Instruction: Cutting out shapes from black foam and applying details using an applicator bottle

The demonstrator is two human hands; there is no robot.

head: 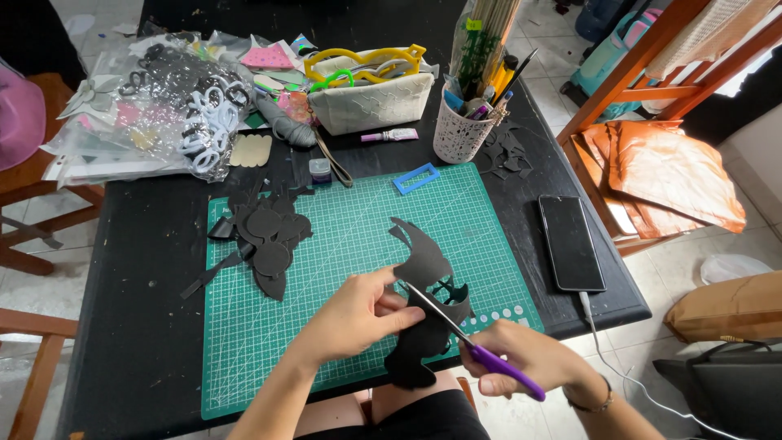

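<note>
Low centre of frame, black foam cutout (423, 265) over the green cutting mat (342, 244), pinched by left hand (358, 314) fingers. Right hand (521, 354) fingers curled round purple-handled scissors (472, 342), blades in the foam. Black cut pieces (269, 232) left of centre, phone (570, 242) right, white pen cup (460, 130) top centre.

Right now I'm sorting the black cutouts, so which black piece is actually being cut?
The black foam sheet held in the left hand, with purple-handled scissors biting into it; the other black cutouts lie piled on the green cutting mat.
</note>
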